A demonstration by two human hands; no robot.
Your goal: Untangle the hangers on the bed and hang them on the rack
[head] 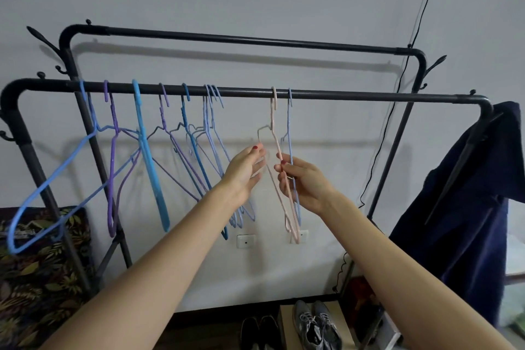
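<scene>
Two bare arms reach toward a black clothes rack point(341, 94) against a white wall. The right hand point(305, 183) pinches a pink hanger point(279, 167) hooked on the front rail, grip clamped on its wire. The left hand point(247, 169) is beside it, fingers apart and relaxed. Blue and purple hangers point(147, 156) hang further left.

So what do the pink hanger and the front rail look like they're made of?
The pink hanger looks like thin wire with a matte pink plastic coating: its neck is twisted below the hook. The right hand pinches it. The front rail looks like dark painted metal tube with a dull sheen, though the coating could be plastic.
</scene>
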